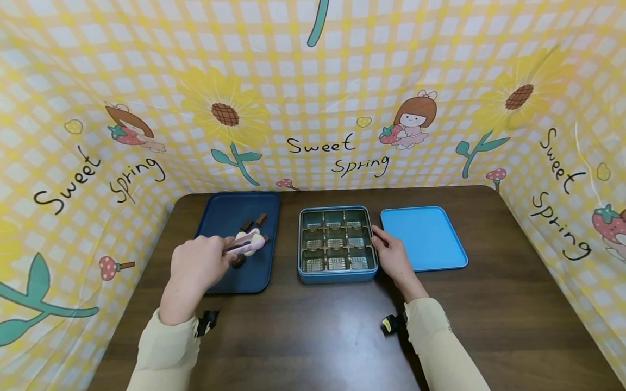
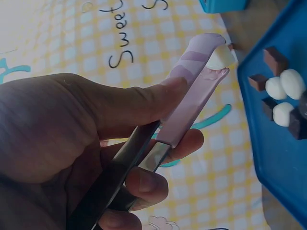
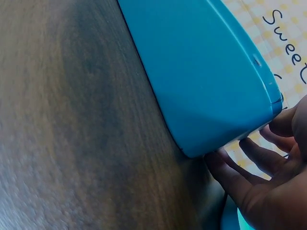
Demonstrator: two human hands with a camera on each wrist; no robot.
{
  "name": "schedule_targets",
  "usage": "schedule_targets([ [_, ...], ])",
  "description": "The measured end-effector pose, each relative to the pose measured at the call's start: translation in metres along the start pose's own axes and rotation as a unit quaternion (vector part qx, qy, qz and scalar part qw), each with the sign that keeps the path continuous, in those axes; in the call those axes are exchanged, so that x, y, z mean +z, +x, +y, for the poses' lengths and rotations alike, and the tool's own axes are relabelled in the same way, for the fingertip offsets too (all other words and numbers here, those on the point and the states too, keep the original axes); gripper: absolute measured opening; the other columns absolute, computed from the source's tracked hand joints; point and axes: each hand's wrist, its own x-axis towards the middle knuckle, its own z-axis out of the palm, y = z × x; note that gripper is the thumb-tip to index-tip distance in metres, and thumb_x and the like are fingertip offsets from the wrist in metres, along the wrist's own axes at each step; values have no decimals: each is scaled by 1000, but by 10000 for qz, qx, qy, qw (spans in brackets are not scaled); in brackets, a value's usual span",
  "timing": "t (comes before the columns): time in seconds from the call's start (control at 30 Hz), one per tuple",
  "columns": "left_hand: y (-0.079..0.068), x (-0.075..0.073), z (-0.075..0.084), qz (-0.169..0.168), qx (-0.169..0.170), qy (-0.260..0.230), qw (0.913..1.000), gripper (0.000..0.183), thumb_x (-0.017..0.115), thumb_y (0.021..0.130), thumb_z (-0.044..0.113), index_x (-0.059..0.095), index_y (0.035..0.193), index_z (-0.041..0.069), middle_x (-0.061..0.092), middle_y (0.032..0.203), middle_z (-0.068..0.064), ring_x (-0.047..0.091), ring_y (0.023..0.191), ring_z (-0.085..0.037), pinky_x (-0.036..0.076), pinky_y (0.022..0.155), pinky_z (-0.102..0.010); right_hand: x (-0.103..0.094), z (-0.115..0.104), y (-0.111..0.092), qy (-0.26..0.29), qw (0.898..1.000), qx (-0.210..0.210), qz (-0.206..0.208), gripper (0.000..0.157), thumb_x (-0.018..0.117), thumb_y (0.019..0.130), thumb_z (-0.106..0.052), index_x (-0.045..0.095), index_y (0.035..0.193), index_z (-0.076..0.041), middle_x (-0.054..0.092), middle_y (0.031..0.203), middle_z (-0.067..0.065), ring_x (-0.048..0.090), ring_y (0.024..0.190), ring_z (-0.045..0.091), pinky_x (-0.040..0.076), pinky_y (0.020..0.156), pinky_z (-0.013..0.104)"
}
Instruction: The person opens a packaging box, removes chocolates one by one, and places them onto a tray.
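Note:
My left hand (image 1: 198,266) grips tongs (image 2: 184,91) with dark handles and pink tips. Between the tips sits a white egg-shaped candy (image 2: 220,57). They are above a dark blue tray (image 1: 230,209), where brown blocks (image 2: 276,60) and white egg-shaped candies (image 2: 291,84) lie in a loose group. My right hand (image 1: 391,252) touches the right side of a blue box (image 1: 337,277) with its fingers, as the right wrist view also shows. Inside the box is a clear divided insert (image 1: 335,237) whose compartments hold nothing that I can see.
A light blue flat lid (image 1: 425,239) lies right of the box, close behind my right hand. All stand on a dark wooden table (image 1: 313,331). A yellow checked cloth (image 1: 313,92) rises around the back and sides.

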Motion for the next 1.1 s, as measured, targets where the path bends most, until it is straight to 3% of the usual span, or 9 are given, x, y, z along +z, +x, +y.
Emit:
schedule_targets([
  [0.3, -3, 23, -7, -292, -21, 26, 9996, 30, 78, 87, 29, 78, 110, 11, 70, 84, -23, 63, 64, -42, 48, 51, -54, 0, -1, -2, 41, 10000, 24, -16, 46, 48, 109, -21, 44, 154, -17, 42, 157, 14, 39, 142, 29, 38, 112, 50],
  [0.7, 3, 50, -12, -594, 24, -21, 9982, 26, 77, 89, 28, 77, 111, 14, 68, 79, -16, 58, 59, -32, 47, 50, -49, 0, 1, -1, 96, 9999, -70, -6, 46, 48, 109, -21, 44, 154, -14, 42, 156, 15, 40, 142, 30, 39, 111, 50],
  [1.1, 7, 62, -13, -642, -131, -90, 9978, 27, 77, 89, 29, 76, 112, 13, 68, 82, -18, 57, 60, -32, 47, 51, -49, -1, 3, 1, 94, 9999, -116, -18, 46, 48, 108, -22, 45, 154, -16, 43, 156, 15, 39, 142, 29, 38, 111, 50],
])
